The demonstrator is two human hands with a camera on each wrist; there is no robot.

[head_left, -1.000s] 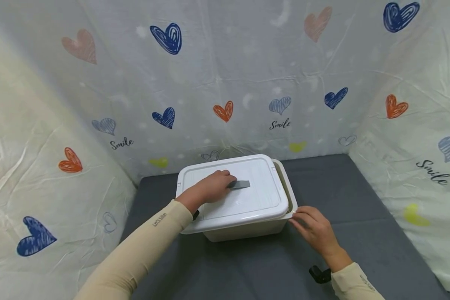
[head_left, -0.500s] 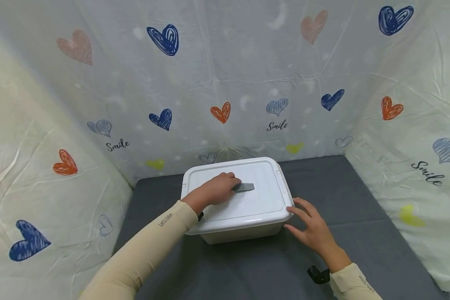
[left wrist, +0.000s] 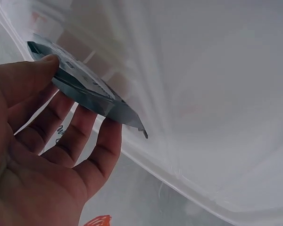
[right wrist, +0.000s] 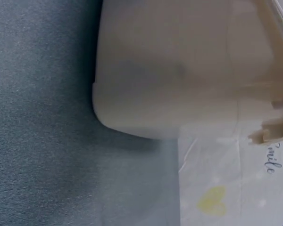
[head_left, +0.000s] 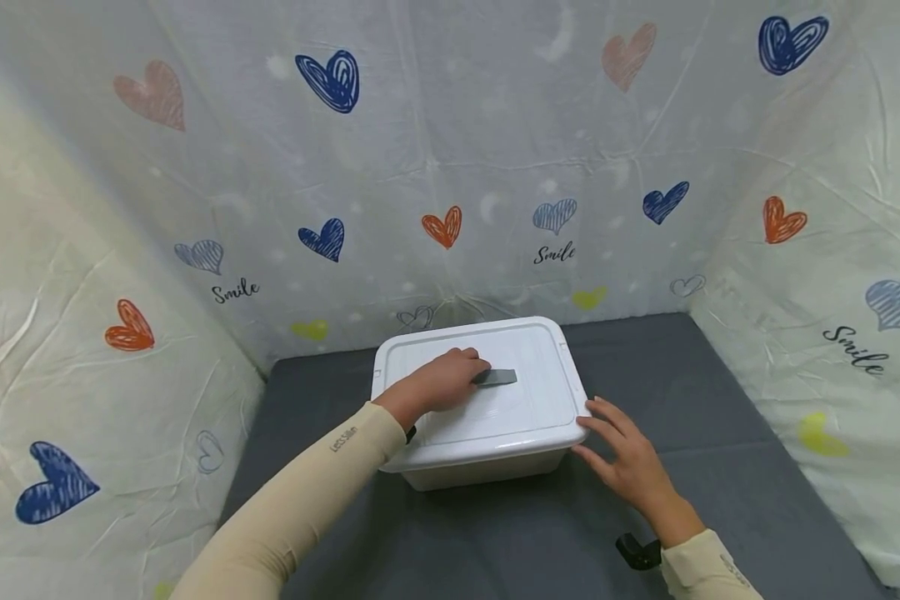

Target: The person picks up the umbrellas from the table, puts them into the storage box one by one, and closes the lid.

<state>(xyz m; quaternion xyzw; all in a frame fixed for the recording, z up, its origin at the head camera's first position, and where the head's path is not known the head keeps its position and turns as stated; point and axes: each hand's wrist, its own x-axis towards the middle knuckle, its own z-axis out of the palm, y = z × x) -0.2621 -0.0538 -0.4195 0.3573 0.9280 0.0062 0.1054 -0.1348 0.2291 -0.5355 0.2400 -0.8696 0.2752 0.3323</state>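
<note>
A white lid (head_left: 525, 417) lies over a beige plastic box (head_left: 487, 472) in the middle of the table in the head view. My left hand (head_left: 448, 382) grips the grey handle (head_left: 502, 377) on top of the lid. The left wrist view shows the thumb on one side of this handle and the fingers curled against the other. At the lid's right front corner is my right hand (head_left: 630, 462), fingers spread, fingertips at the rim and thumb lower down. The right wrist view shows the box's side (right wrist: 179, 70) but not the hand.
Dark grey cloth (head_left: 690, 392) covers the table. Pale curtains with printed hearts (head_left: 442, 227) hang at the back and both sides, close behind the box. A black wrist camera mount (head_left: 636, 552) sits at my right wrist.
The lid has moved right with my left hand, covering the gap at the box's right end. My right hand has let go of the box rim and its fingers have spread.
</note>
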